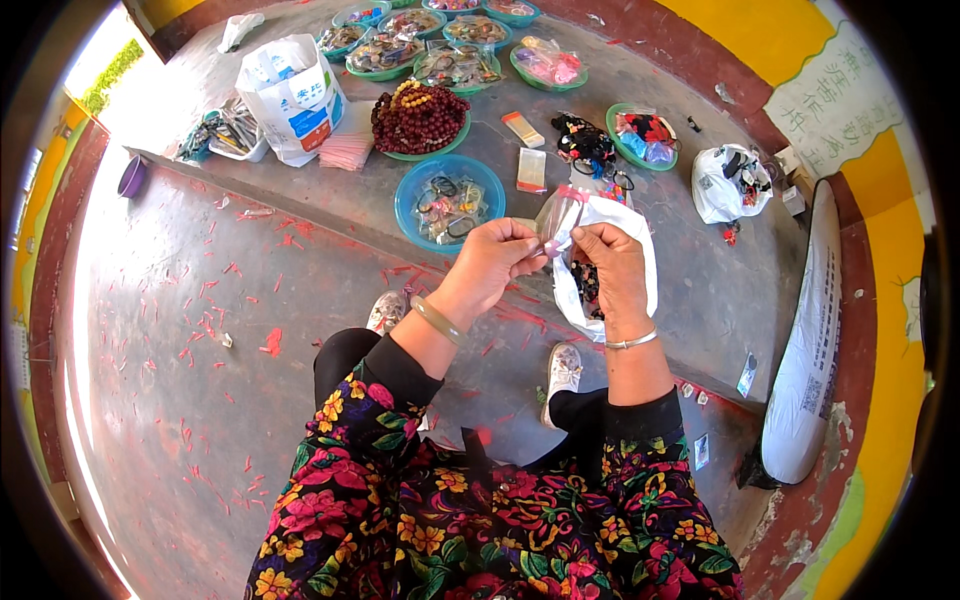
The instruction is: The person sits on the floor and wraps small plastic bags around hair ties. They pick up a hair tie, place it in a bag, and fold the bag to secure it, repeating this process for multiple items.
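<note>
A small clear plastic bag [563,212] with a pink edge is pinched between my two hands, above the raised floor. My left hand [492,262] grips its left side with thumb and fingers. On the other side, my right hand [612,262] pinches the bag near its lower end. I cannot make out whether anything is inside it. Below my right hand lies a white plastic sack [640,240], its mouth showing small dark patterned pieces [588,285]. Left of my hands sits a blue basin [405,205] holding bagged hair ties [447,208].
Green baskets of bagged trinkets [458,66] crowd the far side. Dark red beads [420,122] fill another basket beside a white shopping bag [292,100]. A black bundle [583,140] lies beyond my hands. To the right are a stuffed white bag [722,190] and a long wrapped roll [805,350].
</note>
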Demonstrator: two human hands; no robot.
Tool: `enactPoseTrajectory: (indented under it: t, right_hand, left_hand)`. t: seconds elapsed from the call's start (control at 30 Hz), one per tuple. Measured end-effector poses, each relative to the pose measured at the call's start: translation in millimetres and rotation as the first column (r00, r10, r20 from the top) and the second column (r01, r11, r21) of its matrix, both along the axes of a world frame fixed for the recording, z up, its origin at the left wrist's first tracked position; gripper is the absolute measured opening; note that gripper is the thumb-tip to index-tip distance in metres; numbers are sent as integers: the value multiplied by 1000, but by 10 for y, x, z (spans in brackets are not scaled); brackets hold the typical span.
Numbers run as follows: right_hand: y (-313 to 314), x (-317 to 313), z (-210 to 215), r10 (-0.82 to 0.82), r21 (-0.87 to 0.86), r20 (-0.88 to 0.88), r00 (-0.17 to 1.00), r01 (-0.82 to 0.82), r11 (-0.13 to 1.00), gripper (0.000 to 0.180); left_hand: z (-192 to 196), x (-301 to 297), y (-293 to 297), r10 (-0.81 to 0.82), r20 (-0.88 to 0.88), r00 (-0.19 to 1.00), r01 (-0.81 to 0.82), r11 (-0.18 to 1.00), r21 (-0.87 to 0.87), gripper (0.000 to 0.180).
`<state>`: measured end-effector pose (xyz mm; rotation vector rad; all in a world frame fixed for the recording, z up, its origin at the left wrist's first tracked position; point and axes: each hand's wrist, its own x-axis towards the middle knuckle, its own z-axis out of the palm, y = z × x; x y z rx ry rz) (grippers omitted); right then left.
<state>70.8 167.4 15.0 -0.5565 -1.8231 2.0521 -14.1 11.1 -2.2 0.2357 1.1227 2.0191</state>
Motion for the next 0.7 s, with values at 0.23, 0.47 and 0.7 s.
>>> enactPoseTrajectory:
  t: [0.23,0.47,0.7]
  right_hand:
    - [6,9,-2,55,89,-34,998,-51,995,10]
    - [-128,13,46,145,344,19,989,-143,928,12]
    - [-77,6,-17,153,247,-12,988,-145,958,13]
  left_hand:
    - [110,-12,-14,12,131,991,-20,998,65,16]
    - [49,-34,-25,-78,56,995,77,997,25,20]
    - [50,-29,-7,-27,86,996,18,994,108,20]
